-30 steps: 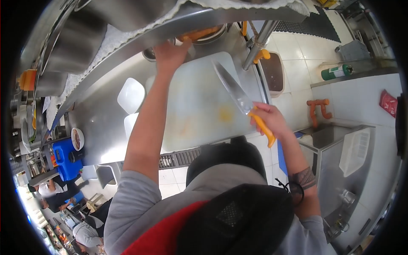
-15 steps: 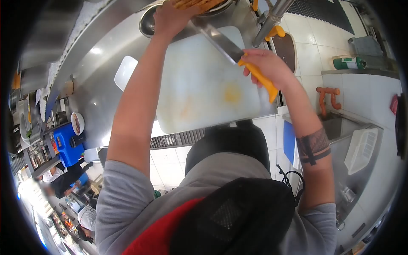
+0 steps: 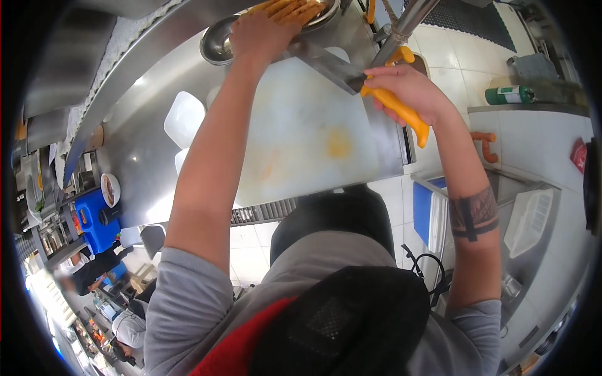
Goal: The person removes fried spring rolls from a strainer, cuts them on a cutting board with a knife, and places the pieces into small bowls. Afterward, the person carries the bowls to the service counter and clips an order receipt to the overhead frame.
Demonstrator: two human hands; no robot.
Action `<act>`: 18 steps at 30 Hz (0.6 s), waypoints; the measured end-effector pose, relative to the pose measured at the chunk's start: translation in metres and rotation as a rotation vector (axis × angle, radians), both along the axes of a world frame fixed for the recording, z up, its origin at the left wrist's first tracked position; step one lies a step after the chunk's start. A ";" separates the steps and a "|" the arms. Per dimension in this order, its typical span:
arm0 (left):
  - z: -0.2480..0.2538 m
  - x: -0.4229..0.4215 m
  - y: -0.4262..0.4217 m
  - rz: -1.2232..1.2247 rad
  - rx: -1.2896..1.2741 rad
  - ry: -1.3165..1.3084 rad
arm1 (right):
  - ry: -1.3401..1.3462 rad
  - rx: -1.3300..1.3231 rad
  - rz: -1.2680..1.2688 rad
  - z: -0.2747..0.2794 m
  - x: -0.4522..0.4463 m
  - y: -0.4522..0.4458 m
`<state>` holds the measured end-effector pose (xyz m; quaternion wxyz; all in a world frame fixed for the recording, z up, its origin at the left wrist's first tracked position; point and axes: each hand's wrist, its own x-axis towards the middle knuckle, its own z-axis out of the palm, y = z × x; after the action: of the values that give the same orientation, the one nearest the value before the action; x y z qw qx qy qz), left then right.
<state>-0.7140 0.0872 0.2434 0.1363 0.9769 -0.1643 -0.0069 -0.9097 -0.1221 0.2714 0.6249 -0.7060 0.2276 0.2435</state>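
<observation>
My right hand is wrapped round the yellow handle of a large knife. Its wide blade points up and left, reaching close to my left hand. At the top of the view, that hand holds several long orange-brown food sticks, whose exact kind I cannot make out; its fingers are partly hidden. Steel bowls stand around and behind them. Below the knife lies a white cutting board with a yellow stain and fainter orange marks.
White square dishes stand left of the board on the steel counter. A metal post rises beyond the counter's right edge. To the right are a green bottle and a white plastic tray. Other people are at the far lower left.
The knife and my right hand have shifted slightly right. My left hand and the food sticks sit a little lower in view, and the whole scene has shifted slightly with the camera.
</observation>
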 end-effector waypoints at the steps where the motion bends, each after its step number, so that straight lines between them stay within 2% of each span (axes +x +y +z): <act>1: -0.002 0.000 0.004 0.017 -0.016 0.028 | -0.001 0.001 0.013 0.003 -0.002 0.001; 3: 0.000 -0.006 0.010 0.034 -0.037 0.053 | -0.026 -0.030 0.024 0.004 -0.006 0.005; 5: -0.002 -0.014 0.018 0.111 -0.015 -0.089 | -0.055 -0.067 0.040 0.007 -0.014 0.011; 8: 0.008 -0.048 0.048 0.097 -0.002 -0.142 | -0.023 -0.164 0.110 0.017 -0.042 0.032; 11: 0.017 -0.104 0.097 0.089 -0.058 -0.012 | -0.059 -0.148 0.144 -0.005 -0.088 0.058; 13: -0.013 -0.140 0.129 0.109 -0.088 0.009 | 0.006 -0.137 0.172 -0.013 -0.118 0.078; 15: -0.064 -0.168 0.161 0.025 -0.149 -0.150 | 0.005 -0.192 0.284 -0.022 -0.147 0.088; 16: -0.072 -0.176 0.169 0.046 -0.157 -0.146 | 0.009 -0.202 0.305 -0.018 -0.161 0.091; 18: -0.082 -0.190 0.178 0.050 -0.299 -0.002 | 0.207 -0.151 0.153 -0.009 -0.190 0.093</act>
<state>-0.9038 0.2654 0.1610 0.2803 0.9495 -0.1394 0.0221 -1.1002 -0.0293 0.2621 0.5227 -0.7376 0.2538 0.3440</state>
